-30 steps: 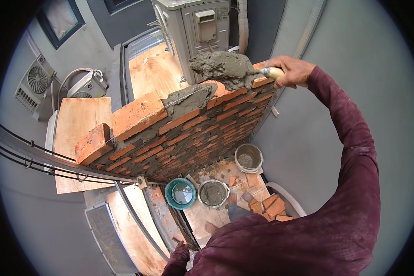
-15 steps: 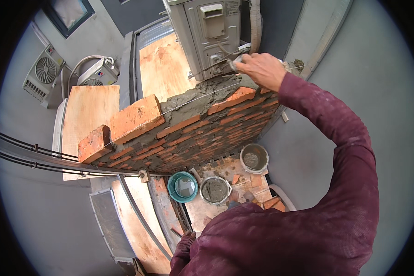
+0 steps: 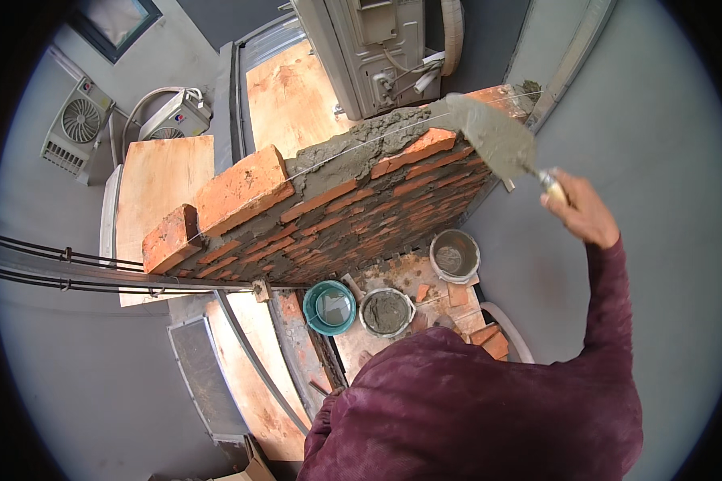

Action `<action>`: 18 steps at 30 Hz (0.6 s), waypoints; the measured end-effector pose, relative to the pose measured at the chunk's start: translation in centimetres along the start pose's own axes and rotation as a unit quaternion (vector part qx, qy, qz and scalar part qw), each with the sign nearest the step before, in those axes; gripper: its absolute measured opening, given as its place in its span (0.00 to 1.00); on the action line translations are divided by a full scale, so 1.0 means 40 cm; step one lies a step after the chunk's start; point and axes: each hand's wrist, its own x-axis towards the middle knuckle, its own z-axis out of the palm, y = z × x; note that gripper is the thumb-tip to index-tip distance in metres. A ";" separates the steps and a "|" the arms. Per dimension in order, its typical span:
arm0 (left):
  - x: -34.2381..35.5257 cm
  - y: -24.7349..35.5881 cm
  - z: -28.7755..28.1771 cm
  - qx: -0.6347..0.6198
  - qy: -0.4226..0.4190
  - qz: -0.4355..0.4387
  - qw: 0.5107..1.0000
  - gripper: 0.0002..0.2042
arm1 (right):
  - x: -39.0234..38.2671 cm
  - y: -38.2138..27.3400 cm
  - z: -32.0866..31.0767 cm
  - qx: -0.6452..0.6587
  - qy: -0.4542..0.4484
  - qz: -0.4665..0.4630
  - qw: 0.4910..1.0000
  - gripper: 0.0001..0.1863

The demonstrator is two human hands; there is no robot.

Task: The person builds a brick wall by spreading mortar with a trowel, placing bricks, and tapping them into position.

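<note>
Fingers point(image 3: 565, 204) wrapped around trowel point(image 3: 493, 144) handle, now drawn back right off mortar bed point(image 3: 361, 148), blade emptied

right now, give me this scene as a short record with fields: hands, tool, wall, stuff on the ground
right hand: the right hand grips the handle of a trowel, raised beside the wall's right end
left hand: not in view
trowel: blade smeared with grey mortar, its tip over the top of the wall
wall: brick wall; wet mortar bed spread along the right part of the top course, two bricks laid at the left end
ground: green bucket, bucket of mortar, grey bucket, loose brick pieces
</note>
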 end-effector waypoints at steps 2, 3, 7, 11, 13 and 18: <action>-0.001 -0.016 -0.008 0.018 -0.020 0.001 1.000 0.23 | -0.056 0.039 0.177 0.189 -0.028 0.096 0.977 0.16; -0.009 -0.025 -0.030 0.030 -0.026 0.002 0.999 0.23 | -0.053 0.040 0.287 0.272 -0.029 0.128 0.953 0.16; 0.002 -0.046 -0.156 0.076 -0.043 0.022 0.996 0.23 | 0.066 -0.053 0.569 0.563 0.034 0.134 0.815 0.13; 0.064 -0.044 -0.338 0.093 -0.044 0.041 0.994 0.23 | 0.112 -0.163 0.686 0.617 0.048 0.107 0.778 0.17; 0.074 -0.045 -0.455 0.084 -0.025 0.041 0.995 0.22 | 0.092 -0.240 0.727 0.586 0.036 0.130 0.799 0.18; 0.132 -0.104 -0.571 0.085 -0.046 0.048 0.994 0.22 | 0.067 -0.348 0.912 0.535 0.094 0.135 0.829 0.17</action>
